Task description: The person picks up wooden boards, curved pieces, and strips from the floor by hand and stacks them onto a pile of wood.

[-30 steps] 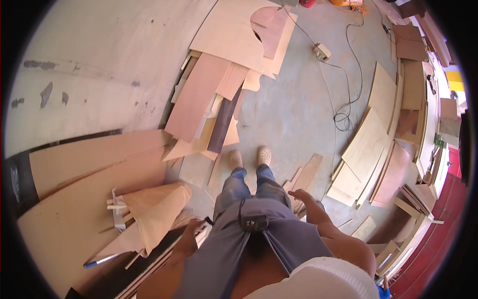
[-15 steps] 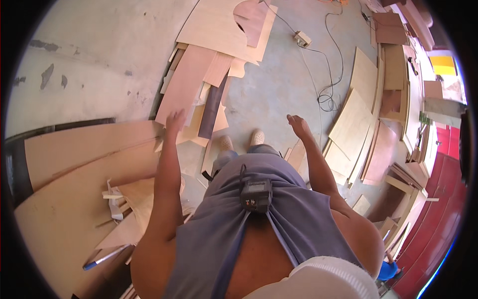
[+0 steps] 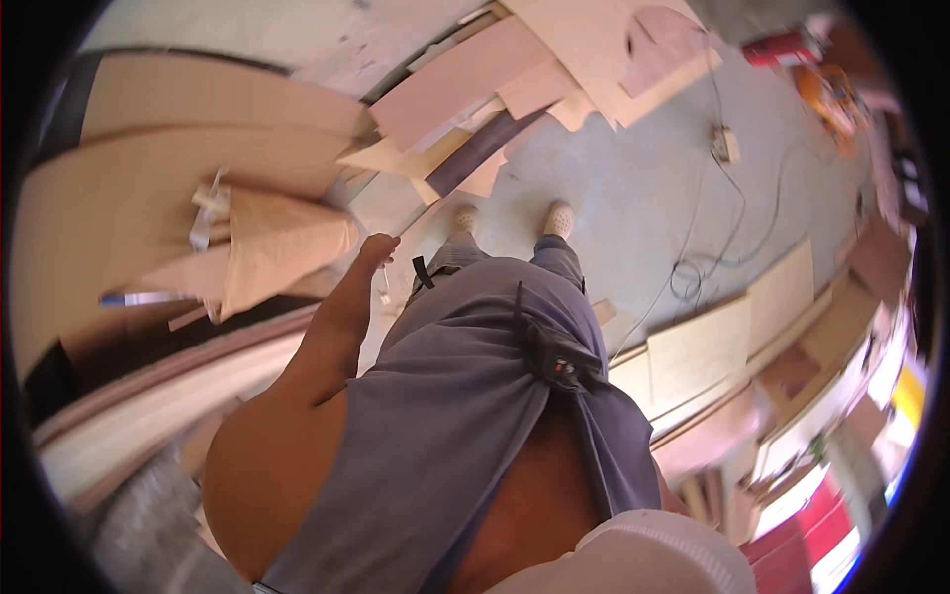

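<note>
Left hand [image 3: 379, 250] has come away from over the pink board and is now beside the wrap's tip; right hand has dropped out of sight; whole view has swung round with the body.

Floor [image 3: 633, 188]: grey, bare in the middle, pale boards [image 3: 698, 356] lying along the right.

Panel [image 3: 119, 198], far left: broad, brown. Probably the heaviest, awkward for one hand; likely stiff but apt to bow. Best gripped at two well-spaced edges.

Pink board [image 3: 460, 84], on the pile beyond the feet: flat, thin. Likely light and fairly stiff, may slide on its neighbours; take by the long edges, minding splinters.

Wrap [image 3: 282, 247], left of the hand: brown, cone-like, other pieces poking from its wide end. Paper or cloth, cannot tell. Looks soft, easily creased; support from underneath, not by the tip alone.

Dark strip [image 3: 485, 155], at the pile's near side: narrow, probably stiff and light; mid-length grip should balance it.

Left hand: fingers partly curled, no firm hold visible. Something thin and pale shows just below; held or merely behind, cannot tell. Right hand's state: cannot tell.
</note>
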Tool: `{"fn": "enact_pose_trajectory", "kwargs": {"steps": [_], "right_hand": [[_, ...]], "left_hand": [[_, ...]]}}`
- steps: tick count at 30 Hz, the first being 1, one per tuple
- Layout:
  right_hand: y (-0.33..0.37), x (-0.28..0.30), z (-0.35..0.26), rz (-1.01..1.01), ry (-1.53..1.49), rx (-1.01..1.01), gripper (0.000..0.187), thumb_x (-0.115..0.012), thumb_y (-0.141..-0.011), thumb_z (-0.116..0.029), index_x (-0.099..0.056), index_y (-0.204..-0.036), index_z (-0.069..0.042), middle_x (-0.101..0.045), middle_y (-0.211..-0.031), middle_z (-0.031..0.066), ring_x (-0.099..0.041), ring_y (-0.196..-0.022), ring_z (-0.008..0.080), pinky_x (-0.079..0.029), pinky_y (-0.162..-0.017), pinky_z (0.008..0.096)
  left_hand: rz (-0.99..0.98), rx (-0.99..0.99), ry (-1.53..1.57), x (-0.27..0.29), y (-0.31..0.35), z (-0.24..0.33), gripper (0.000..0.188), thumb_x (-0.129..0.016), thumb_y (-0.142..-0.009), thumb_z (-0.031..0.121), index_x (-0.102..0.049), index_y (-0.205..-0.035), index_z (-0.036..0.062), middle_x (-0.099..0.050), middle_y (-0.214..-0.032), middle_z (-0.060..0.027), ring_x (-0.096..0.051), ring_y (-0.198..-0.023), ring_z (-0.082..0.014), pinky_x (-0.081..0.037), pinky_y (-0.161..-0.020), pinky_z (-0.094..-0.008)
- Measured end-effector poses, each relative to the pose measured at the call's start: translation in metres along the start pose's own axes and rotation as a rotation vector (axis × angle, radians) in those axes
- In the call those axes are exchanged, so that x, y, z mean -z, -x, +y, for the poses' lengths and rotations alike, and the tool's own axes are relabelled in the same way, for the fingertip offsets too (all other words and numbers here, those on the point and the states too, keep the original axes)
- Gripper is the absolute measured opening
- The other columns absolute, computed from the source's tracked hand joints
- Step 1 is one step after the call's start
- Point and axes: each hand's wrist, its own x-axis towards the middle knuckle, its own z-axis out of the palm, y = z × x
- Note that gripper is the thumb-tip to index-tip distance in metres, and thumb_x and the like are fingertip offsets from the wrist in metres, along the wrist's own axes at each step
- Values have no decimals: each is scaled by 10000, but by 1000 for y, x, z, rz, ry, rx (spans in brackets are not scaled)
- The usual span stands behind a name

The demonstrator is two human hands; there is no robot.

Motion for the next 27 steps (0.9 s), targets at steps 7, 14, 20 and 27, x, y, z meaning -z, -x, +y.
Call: {"fn": "enact_pose_trajectory", "kwargs": {"steps": [7, 14, 20, 27], "right_hand": [[-141, 205, 5, 78, 563, 632, 541, -548, -829, -363, -491, -1235, -11, -653, -854, 147, -628, -786, 284, -482, -722, 405], [-180, 502, -222, 249, -444, 743, 484, -531, -791, -132, -485, -1245, 30, -540, -1196, 138, -503, -1089, 230, -442, -925, 390], [-111, 547, -318, 223, -183, 1135, 429, -517, -883, -229, -524, -1116, 130, -545, -1205, 144, -590, -1005, 279, -454, -868, 356], [-86, 356, -342, -18, 1468, 935, 389, -498, -871, -315, -636, -928, 44, -648, -930, 150, -617, -845, 283, -472, -752, 365]], "left_hand": [[321, 119, 709, -127, 123, -10, 454, -624, -789, 370, -598, -1056, 4, -650, -900, -108, -662, -703, -220, -515, -555, -320], [492, 182, 912, -265, 169, -23, 400, -631, -787, 364, -624, -1025, 43, -657, -879, -102, -655, -691, -203, -502, -534, -288], [611, 241, 1342, -364, 185, 11, 486, -639, -760, 394, -612, -1041, -2, -657, -824, -137, -654, -615, -203, -521, -630, -331], [765, 482, 1780, -528, 230, 32, 483, -662, -736, 381, -618, -1045, 13, -655, -830, -136, -644, -624, -202, -521, -597, -307]]}}
